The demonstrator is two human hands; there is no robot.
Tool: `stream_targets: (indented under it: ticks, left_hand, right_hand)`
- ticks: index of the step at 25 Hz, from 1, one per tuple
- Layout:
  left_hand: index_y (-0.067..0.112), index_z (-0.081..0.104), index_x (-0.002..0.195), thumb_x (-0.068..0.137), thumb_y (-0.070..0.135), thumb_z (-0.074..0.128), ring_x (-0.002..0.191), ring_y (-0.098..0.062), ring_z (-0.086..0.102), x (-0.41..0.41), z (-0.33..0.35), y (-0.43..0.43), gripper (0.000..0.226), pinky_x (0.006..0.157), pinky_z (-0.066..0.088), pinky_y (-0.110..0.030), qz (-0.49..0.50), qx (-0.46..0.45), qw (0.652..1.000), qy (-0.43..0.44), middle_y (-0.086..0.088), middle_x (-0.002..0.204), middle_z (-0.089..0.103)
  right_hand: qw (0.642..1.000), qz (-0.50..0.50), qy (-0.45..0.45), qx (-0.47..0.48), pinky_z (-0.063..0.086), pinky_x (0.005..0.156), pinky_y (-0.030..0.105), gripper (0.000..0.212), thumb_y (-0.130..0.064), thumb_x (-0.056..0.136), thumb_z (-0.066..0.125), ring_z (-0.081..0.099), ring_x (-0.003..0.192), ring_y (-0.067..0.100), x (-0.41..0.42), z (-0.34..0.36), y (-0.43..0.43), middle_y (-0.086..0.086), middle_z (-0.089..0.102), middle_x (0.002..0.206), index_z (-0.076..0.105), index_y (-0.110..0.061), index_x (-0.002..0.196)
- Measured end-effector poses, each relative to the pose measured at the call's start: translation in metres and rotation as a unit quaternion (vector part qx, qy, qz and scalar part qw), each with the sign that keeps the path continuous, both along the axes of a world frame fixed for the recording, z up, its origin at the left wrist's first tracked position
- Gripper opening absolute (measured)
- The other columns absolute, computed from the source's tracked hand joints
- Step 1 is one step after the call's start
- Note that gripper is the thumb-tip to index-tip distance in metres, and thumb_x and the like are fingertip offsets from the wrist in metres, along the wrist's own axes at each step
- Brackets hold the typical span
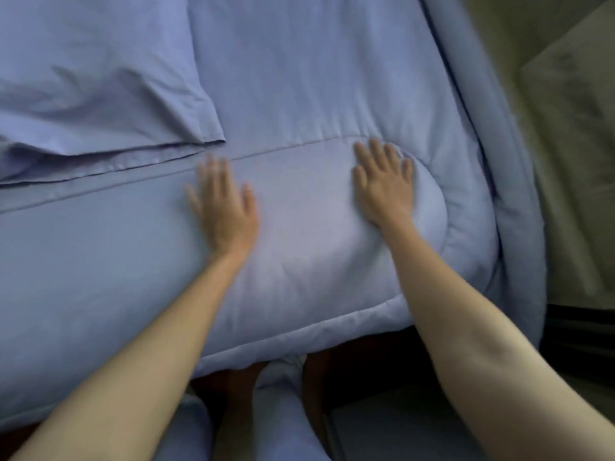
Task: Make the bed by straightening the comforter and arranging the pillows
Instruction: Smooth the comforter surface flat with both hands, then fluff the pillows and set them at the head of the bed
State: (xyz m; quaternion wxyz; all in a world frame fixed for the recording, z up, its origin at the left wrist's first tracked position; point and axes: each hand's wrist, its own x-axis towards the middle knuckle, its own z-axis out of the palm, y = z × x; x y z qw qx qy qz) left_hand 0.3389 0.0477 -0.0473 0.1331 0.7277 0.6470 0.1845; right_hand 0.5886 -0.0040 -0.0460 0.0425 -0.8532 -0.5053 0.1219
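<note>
Blue comforter [316, 78] covers the bed, its near edge hanging off toward the person. Both hands lie flat on it, fingers straight: left hand [224, 207] mid-scene, right hand [384, 184] on a rounded bulge. A pillow [93, 71] lies far left.

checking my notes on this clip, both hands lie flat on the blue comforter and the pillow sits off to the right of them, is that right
Not quite. The pillow sits to the left of the hands, not the right, as the head view shows. The rest holds: the left hand and the right hand both lie flat on the blue comforter.
</note>
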Motion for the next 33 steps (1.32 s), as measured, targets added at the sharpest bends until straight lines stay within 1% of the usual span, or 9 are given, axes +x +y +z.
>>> stream_targets:
  ticks: [4, 9, 11, 13, 16, 21, 24, 28, 33]
  left_hand:
    - [0.009, 0.031, 0.148, 0.092, 0.044, 0.023, 0.146, -0.026, 0.024, 0.065, -0.003, -0.035, 0.066, 0.117, 0.009, -0.051, -0.262, -0.025, 0.962, 0.068, -0.007, 0.157, 0.028]
    - [0.013, 0.031, 0.149, 0.092, 0.047, 0.032, 0.145, -0.020, 0.027, -0.018, -0.020, -0.041, 0.067, 0.117, 0.017, -0.046, -0.164, -0.016, 0.977, 0.136, -0.002, 0.156, 0.030]
    - [0.012, 0.031, 0.149, 0.090, 0.049, 0.032, 0.145, -0.021, 0.028, -0.050, -0.020, -0.042, 0.069, 0.117, 0.018, -0.045, -0.123, -0.034, 0.981, 0.145, -0.003, 0.156, 0.030]
    - [0.013, 0.031, 0.149, 0.089, 0.051, 0.030, 0.144, -0.022, 0.028, -0.084, -0.018, -0.041, 0.071, 0.117, 0.018, -0.046, -0.093, -0.052, 0.984, 0.146, -0.003, 0.156, 0.030]
    - [0.018, 0.033, 0.148, 0.088, 0.055, 0.029, 0.144, -0.024, 0.028, -0.149, -0.015, -0.037, 0.071, 0.116, 0.019, -0.048, -0.050, -0.070, 0.983, 0.161, -0.004, 0.156, 0.032]
    - [0.015, 0.028, 0.150, 0.085, 0.063, 0.028, 0.146, -0.027, 0.020, -0.281, -0.006, -0.027, 0.080, 0.115, 0.014, -0.054, 0.087, -0.160, 0.969, 0.168, -0.007, 0.158, 0.024]
    - [0.008, 0.029, 0.149, 0.094, 0.048, 0.042, 0.147, -0.033, 0.014, -0.333, 0.011, 0.001, 0.068, 0.117, 0.010, -0.057, 0.179, -0.221, 0.949, 0.137, -0.013, 0.159, 0.020]
    - [0.005, 0.046, 0.138, 0.095, 0.024, 0.047, 0.131, -0.037, 0.043, -0.343, 0.066, 0.076, 0.046, 0.109, 0.029, -0.050, 0.177, -0.135, 0.975, 0.000, -0.019, 0.143, 0.046]
    - [0.013, 0.048, 0.135, 0.094, 0.025, 0.047, 0.124, -0.035, 0.049, -0.324, 0.132, 0.175, 0.043, 0.098, 0.041, -0.042, 0.232, -0.055, 0.956, -0.173, -0.017, 0.137, 0.051]
  right_hand:
    - [0.982, -0.186, 0.013, 0.009, 0.015, 0.115, 0.051, 0.051, -0.039, 0.100, 0.024, 0.018, 0.146, 0.028, 0.069, -0.002, -0.082, 0.005, 0.018, 0.160, 0.020, -0.030, 0.150]
    - [0.911, -0.410, 0.018, 0.050, 0.028, 0.108, 0.053, 0.063, -0.039, 0.092, 0.023, 0.036, 0.135, 0.039, 0.032, 0.011, -0.116, 0.025, 0.038, 0.145, 0.036, -0.002, 0.141]
    - [0.950, -0.306, 0.028, 0.063, 0.017, 0.113, 0.055, 0.059, -0.035, 0.095, 0.034, 0.024, 0.143, 0.034, -0.024, 0.021, -0.076, 0.020, 0.029, 0.153, 0.031, -0.005, 0.145]
    - [0.990, -0.104, 0.082, 0.040, 0.003, 0.116, 0.053, 0.060, -0.033, 0.097, 0.040, 0.008, 0.149, 0.025, -0.090, 0.024, -0.031, 0.008, 0.013, 0.161, 0.020, -0.014, 0.151]
    - [0.994, 0.079, 0.081, 0.001, -0.001, 0.117, 0.051, 0.056, -0.038, 0.098, 0.039, 0.002, 0.149, 0.018, -0.153, 0.023, -0.004, -0.004, 0.008, 0.162, 0.020, -0.031, 0.150]
    - [0.986, -0.119, 0.080, -0.086, 0.002, 0.117, 0.054, 0.056, -0.049, 0.097, 0.029, 0.001, 0.149, 0.019, -0.161, 0.025, -0.028, -0.008, 0.003, 0.162, 0.014, -0.038, 0.150]
    - [0.966, -0.222, 0.121, -0.056, 0.012, 0.114, 0.059, 0.055, -0.043, 0.097, 0.032, 0.012, 0.147, 0.025, -0.181, 0.054, 0.002, 0.001, 0.016, 0.160, 0.023, -0.028, 0.149]
    - [0.946, -0.143, 0.265, 0.120, 0.031, 0.107, 0.039, 0.049, -0.025, 0.097, 0.045, 0.043, 0.132, 0.033, -0.241, 0.105, 0.088, 0.018, 0.045, 0.145, 0.036, -0.011, 0.144]
    - [0.942, -0.059, 0.301, 0.137, 0.032, 0.105, 0.033, 0.049, -0.028, 0.096, 0.046, 0.044, 0.131, 0.030, -0.289, 0.145, 0.189, 0.013, 0.044, 0.145, 0.038, -0.015, 0.143]
